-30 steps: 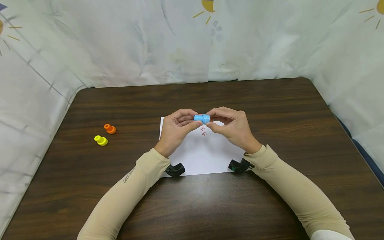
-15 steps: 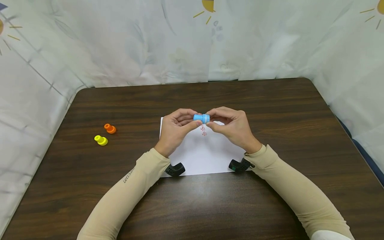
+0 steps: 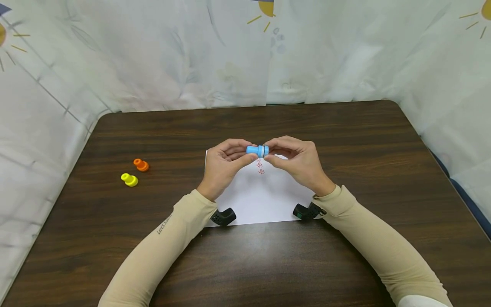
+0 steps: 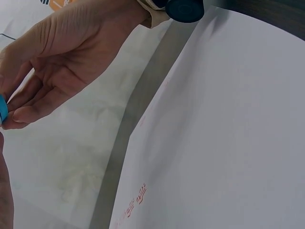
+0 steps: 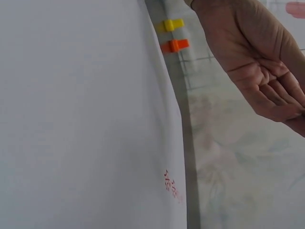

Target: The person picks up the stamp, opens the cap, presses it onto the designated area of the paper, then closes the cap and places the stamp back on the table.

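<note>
A small blue stamp [image 3: 252, 149] is held level between both hands above a white sheet of paper [image 3: 261, 200]. My left hand [image 3: 224, 166] pinches its narrow body between thumb and fingers. At the wider end, my right hand [image 3: 301, 162] pinches the short blue cap [image 3: 266, 150]. A white ring shows on the stamp, and a thin dark gap stands between ring and cap. Only a sliver of the blue cap [image 4: 3, 109] shows in the left wrist view, beside the right hand. Red printed marks [image 3: 261, 169] lie on the paper below.
An orange stamp [image 3: 141, 165] and a yellow stamp [image 3: 129, 180] lie on the dark wooden table [image 3: 76, 238], left of the paper. A white printed curtain [image 3: 172, 55] hangs behind the table and along its sides.
A narrow gap has opened between the stamp's body and its cap, the body shifting slightly left. Both hands are otherwise almost still.
</note>
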`<action>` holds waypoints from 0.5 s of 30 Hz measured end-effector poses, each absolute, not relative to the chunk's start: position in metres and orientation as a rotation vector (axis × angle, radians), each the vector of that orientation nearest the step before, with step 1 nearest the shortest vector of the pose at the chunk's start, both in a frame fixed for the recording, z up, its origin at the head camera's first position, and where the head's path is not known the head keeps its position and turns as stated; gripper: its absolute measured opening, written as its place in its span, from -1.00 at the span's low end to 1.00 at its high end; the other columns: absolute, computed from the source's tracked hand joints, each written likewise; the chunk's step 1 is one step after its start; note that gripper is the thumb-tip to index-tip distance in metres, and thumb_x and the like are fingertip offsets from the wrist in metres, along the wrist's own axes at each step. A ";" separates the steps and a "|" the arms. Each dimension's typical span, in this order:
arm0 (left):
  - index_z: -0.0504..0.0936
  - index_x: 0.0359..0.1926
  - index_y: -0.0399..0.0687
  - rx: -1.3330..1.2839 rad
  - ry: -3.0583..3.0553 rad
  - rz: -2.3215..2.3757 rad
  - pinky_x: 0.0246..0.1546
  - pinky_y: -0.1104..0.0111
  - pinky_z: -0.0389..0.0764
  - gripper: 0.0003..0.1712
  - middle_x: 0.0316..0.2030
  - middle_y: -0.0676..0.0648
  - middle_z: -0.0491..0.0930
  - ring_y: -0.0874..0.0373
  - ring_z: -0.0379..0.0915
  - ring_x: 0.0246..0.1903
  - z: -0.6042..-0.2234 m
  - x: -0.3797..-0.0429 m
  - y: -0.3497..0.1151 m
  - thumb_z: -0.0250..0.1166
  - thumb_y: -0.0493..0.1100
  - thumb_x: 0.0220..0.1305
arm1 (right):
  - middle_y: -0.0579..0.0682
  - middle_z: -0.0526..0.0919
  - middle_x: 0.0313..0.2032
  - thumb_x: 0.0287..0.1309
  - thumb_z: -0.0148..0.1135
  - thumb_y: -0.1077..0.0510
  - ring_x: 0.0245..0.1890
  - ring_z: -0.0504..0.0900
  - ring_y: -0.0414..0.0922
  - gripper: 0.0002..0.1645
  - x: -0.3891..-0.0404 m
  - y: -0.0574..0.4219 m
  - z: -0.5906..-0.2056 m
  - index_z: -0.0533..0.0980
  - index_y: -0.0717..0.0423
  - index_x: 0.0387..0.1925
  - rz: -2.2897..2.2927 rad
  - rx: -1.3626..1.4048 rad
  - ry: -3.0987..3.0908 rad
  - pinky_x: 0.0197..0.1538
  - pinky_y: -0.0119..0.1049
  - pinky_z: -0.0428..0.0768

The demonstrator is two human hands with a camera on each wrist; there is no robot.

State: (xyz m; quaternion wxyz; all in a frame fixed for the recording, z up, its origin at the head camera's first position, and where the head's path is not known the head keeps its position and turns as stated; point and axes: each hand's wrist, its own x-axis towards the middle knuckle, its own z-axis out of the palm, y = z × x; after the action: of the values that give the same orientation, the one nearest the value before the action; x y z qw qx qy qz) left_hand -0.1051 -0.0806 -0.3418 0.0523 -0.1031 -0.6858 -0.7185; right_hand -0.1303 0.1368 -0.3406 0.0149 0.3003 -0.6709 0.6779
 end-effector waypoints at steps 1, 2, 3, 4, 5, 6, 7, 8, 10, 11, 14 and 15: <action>0.70 -0.02 -0.30 -0.314 -2.085 -2.183 0.04 0.33 0.79 -0.64 -0.19 0.20 0.81 0.25 0.78 -0.14 -0.341 -0.105 -0.080 0.54 -0.34 0.16 | -0.18 0.77 -0.14 0.10 0.47 0.43 -0.12 0.79 -0.15 -0.67 -0.130 0.137 -0.340 0.68 0.42 -0.05 2.109 0.934 -2.089 0.12 -0.24 0.78; 0.70 -0.02 -0.31 -0.314 -2.082 -2.182 0.04 0.33 0.79 -0.64 -0.19 0.20 0.81 0.25 0.78 -0.14 -0.342 -0.105 -0.081 0.54 -0.35 0.15 | -0.18 0.77 -0.14 0.10 0.47 0.43 -0.12 0.79 -0.15 -0.66 -0.130 0.137 -0.340 0.68 0.42 -0.05 2.108 0.933 -2.090 0.12 -0.24 0.78; 0.70 -0.02 -0.31 -0.313 -2.081 -2.181 0.05 0.33 0.79 -0.64 -0.19 0.20 0.81 0.25 0.78 -0.14 -0.342 -0.105 -0.081 0.54 -0.35 0.15 | -0.18 0.77 -0.14 0.10 0.47 0.43 -0.12 0.79 -0.15 -0.66 -0.130 0.138 -0.340 0.68 0.42 -0.04 2.107 0.931 -2.091 0.12 -0.25 0.78; 0.70 -0.02 -0.32 -0.313 -2.078 -2.180 0.05 0.33 0.79 -0.64 -0.19 0.20 0.81 0.25 0.78 -0.14 -0.342 -0.106 -0.080 0.54 -0.35 0.15 | -0.19 0.77 -0.14 0.09 0.48 0.43 -0.12 0.79 -0.15 -0.65 -0.130 0.138 -0.340 0.68 0.42 -0.04 2.105 0.931 -2.092 0.12 -0.25 0.78; 0.69 -0.02 -0.32 -0.313 -2.076 -2.181 0.05 0.33 0.78 -0.64 -0.20 0.20 0.81 0.25 0.78 -0.14 -0.342 -0.105 -0.081 0.54 -0.35 0.15 | -0.19 0.77 -0.13 0.09 0.48 0.43 -0.12 0.79 -0.16 -0.64 -0.130 0.138 -0.340 0.67 0.43 -0.03 2.104 0.930 -2.091 0.12 -0.25 0.78; 0.69 -0.02 -0.32 -0.314 -2.074 -2.181 0.05 0.33 0.78 -0.64 -0.20 0.20 0.81 0.25 0.78 -0.14 -0.341 -0.105 -0.081 0.54 -0.35 0.15 | -0.20 0.77 -0.13 0.09 0.49 0.43 -0.12 0.79 -0.16 -0.63 -0.129 0.138 -0.340 0.67 0.43 -0.03 2.102 0.928 -2.090 0.12 -0.25 0.78; 0.69 -0.02 -0.32 -0.315 -2.074 -2.181 0.05 0.33 0.78 -0.64 -0.20 0.19 0.81 0.25 0.78 -0.14 -0.341 -0.105 -0.081 0.54 -0.34 0.15 | -0.20 0.78 -0.13 0.08 0.49 0.43 -0.12 0.80 -0.17 -0.63 -0.129 0.139 -0.340 0.67 0.43 -0.03 2.101 0.927 -2.090 0.12 -0.26 0.78; 0.69 -0.02 -0.32 -0.316 -2.077 -2.179 0.06 0.33 0.78 -0.63 -0.20 0.20 0.81 0.25 0.78 -0.14 -0.342 -0.105 -0.081 0.54 -0.34 0.15 | -0.21 0.77 -0.13 0.08 0.49 0.42 -0.11 0.80 -0.17 -0.62 -0.129 0.139 -0.339 0.67 0.44 -0.02 2.102 0.925 -2.090 0.12 -0.26 0.78; 0.69 -0.02 -0.32 -0.321 -2.076 -2.180 0.06 0.32 0.78 -0.63 -0.20 0.19 0.81 0.24 0.78 -0.14 -0.341 -0.105 -0.081 0.54 -0.33 0.15 | -0.22 0.78 -0.13 0.08 0.49 0.42 -0.11 0.80 -0.18 -0.61 -0.129 0.139 -0.339 0.66 0.45 -0.01 2.105 0.924 -2.083 0.12 -0.27 0.78; 0.69 -0.02 -0.33 -0.325 -2.076 -2.177 0.06 0.32 0.78 -0.63 -0.19 0.20 0.80 0.24 0.78 -0.14 -0.340 -0.105 -0.081 0.54 -0.33 0.15 | -0.23 0.78 -0.13 0.08 0.50 0.42 -0.11 0.80 -0.19 -0.61 -0.130 0.139 -0.339 0.66 0.45 -0.01 2.108 0.924 -2.079 0.12 -0.27 0.78; 0.69 -0.03 -0.33 -0.327 -2.072 -2.169 0.04 0.32 0.79 -0.64 -0.20 0.20 0.80 0.25 0.78 -0.15 -0.340 -0.105 -0.082 0.54 -0.34 0.16 | -0.23 0.78 -0.12 0.08 0.49 0.44 -0.11 0.80 -0.18 -0.60 -0.130 0.139 -0.338 0.65 0.47 -0.01 2.123 0.936 -2.058 0.10 -0.27 0.78; 0.68 -0.03 -0.34 -0.327 -2.070 -2.167 0.04 0.33 0.79 -0.64 -0.20 0.20 0.80 0.25 0.78 -0.15 -0.340 -0.105 -0.082 0.53 -0.34 0.16 | -0.23 0.78 -0.12 0.07 0.49 0.45 -0.12 0.80 -0.18 -0.60 -0.130 0.139 -0.338 0.65 0.47 -0.02 2.127 0.941 -2.048 0.10 -0.27 0.78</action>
State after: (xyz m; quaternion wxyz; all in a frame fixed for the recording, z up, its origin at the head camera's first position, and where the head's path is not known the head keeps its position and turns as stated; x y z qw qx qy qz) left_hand -0.1048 -0.0821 -0.3396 0.0634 -0.1082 -0.6852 -0.7175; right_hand -0.1300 0.1394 -0.3381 0.0214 0.3035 -0.6607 0.6862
